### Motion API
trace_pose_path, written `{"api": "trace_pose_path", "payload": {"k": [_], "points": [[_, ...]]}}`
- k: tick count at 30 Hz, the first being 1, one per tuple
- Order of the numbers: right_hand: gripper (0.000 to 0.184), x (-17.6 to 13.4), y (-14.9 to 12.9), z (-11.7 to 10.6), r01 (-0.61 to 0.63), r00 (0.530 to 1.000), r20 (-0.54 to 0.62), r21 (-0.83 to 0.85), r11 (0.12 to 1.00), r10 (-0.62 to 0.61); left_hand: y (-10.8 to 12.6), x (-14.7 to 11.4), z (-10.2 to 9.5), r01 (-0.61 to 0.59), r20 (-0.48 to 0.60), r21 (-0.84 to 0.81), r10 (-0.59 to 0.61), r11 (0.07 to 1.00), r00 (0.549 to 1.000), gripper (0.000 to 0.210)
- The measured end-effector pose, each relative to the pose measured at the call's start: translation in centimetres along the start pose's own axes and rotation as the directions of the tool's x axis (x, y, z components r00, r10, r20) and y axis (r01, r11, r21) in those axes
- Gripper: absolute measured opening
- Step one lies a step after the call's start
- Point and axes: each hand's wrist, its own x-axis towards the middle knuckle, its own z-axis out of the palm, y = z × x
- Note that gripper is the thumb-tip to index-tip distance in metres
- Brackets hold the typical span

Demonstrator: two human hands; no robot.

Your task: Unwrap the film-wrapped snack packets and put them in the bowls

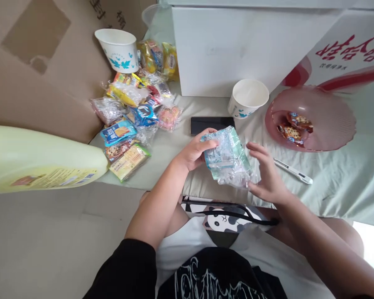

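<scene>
My left hand (195,150) grips a light blue and green packet in crinkled clear plastic wrap (228,151), its thumb lying on top. The packet is held above the near edge of the cloth-covered table. On its other side is my right hand (269,174), fingers apart and curved toward the wrap. The right thumb is close to the packet's lower corner; whether it touches the plastic I cannot tell. Partly behind the packet and left hand lies a dark phone (212,123). A white pen (294,171) rests just beyond the right hand.
Wrapped snacks (143,114) are piled at the left, beside a paper cup (120,50). Another paper cup (248,99) stands before a white box (224,50). A pink bowl (326,120) holds cookie packets (294,126). A pale green bottle (46,160) juts in from the left.
</scene>
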Motion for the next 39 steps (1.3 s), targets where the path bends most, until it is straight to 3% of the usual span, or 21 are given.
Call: {"api": "trace_pose_path", "payload": {"k": [3, 5, 8, 10, 13, 16, 18, 20, 23, 25, 27, 29, 32, 35, 39], "points": [[0.029, -0.7, 1.3, 1.2, -0.021, 1.0, 0.016, 0.099, 0.995, 0.019, -1.2, 1.0, 0.8, -0.074, -0.07, 0.22, 0.091, 0.973, 0.993, 0.042], [0.007, -0.7, 1.6, 1.4, -0.078, 0.997, -0.011, 0.125, 0.989, 0.08, -1.9, 1.6, 1.2, -0.159, -0.097, 0.443, 0.224, 0.882, 0.97, 0.037], [0.013, -0.6, 1.8, 1.2, -0.182, 0.977, -0.091, 0.105, 0.978, 0.192, -3.0, 2.1, 1.8, -0.24, -0.046, 0.67, 0.363, 0.702, 0.931, 0.033], [0.013, -0.6, 1.7, 1.2, -0.285, 0.943, -0.163, 0.058, 0.957, 0.291, -3.7, 2.2, 2.3, -0.257, 0.033, 0.677, 0.321, 0.69, 0.947, 0.042], [0.016, -0.5, 1.4, 1.2, -0.417, 0.885, -0.217, 0.021, 0.909, 0.411, -4.8, 1.9, 3.0, -0.219, 0.149, 0.596, 0.161, 0.772, 0.976, 0.075], [0.013, 0.0, 1.2, 0.5, -0.387, 0.91, -0.15, 0.031, 0.921, 0.388, -4.9, 1.9, 2.9, -0.223, 0.088, 0.682, 0.224, 0.696, 0.97, 0.076], [0.017, 0.3, 1.3, -1.0, -0.347, 0.933, -0.11, -0.026, 0.937, 0.343, -4.4, 2.0, 2.3, -0.245, -0.014, 0.742, 0.38, 0.624, 0.925, 0.064], [0.023, 0.3, 1.7, -3.2, -0.383, 0.923, -0.101, -0.202, 0.901, 0.37, -3.4, 2.4, 1.1, -0.279, -0.118, 0.728, 0.515, 0.626, 0.849, 0.063], [0.029, -0.7, 2.6, -6.0, -0.449, 0.864, -0.049, -0.526, 0.723, 0.501, -2.0, 3.1, -1.2, -0.37, -0.214, 0.673, 0.648, 0.64, 0.731, 0.069], [0.026, -1.6, 2.9, -6.8, -0.401, 0.821, 0.055, -0.653, 0.642, 0.568, -1.8, 3.7, -2.5, -0.418, -0.226, 0.654, 0.69, 0.631, 0.687, 0.07], [0.024, -2.4, 2.9, -6.5, -0.35, 0.784, 0.143, -0.703, 0.62, 0.604, -2.1, 4.1, -3.1, -0.433, -0.22, 0.632, 0.684, 0.643, 0.695, 0.069], [0.025, -2.9, 2.8, -5.8, -0.345, 0.772, 0.163, -0.704, 0.62, 0.615, -2.7, 4.5, -3.0, -0.43, -0.193, 0.612, 0.653, 0.664, 0.733, 0.068], [0.019, -3.3, 3.1, -5.5, -0.379, 0.785, 0.155, -0.644, 0.664, 0.599, -3.5, 4.8, -2.2, -0.418, -0.138, 0.609, 0.609, 0.674, 0.781, 0.066], [0.016, -4.0, 4.2, -6.6, -0.384, 0.8, 0.173, -0.588, 0.712, 0.575, -3.9, 4.7, -1.5, -0.387, -0.115, 0.614, 0.563, 0.688, 0.818, 0.064], [0.022, -4.3, 4.5, -8.0, -0.387, 0.809, 0.167, -0.571, 0.724, 0.564, -4.1, 4.5, -1.0, -0.367, -0.1, 0.633, 0.542, 0.682, 0.835, 0.064]]}}
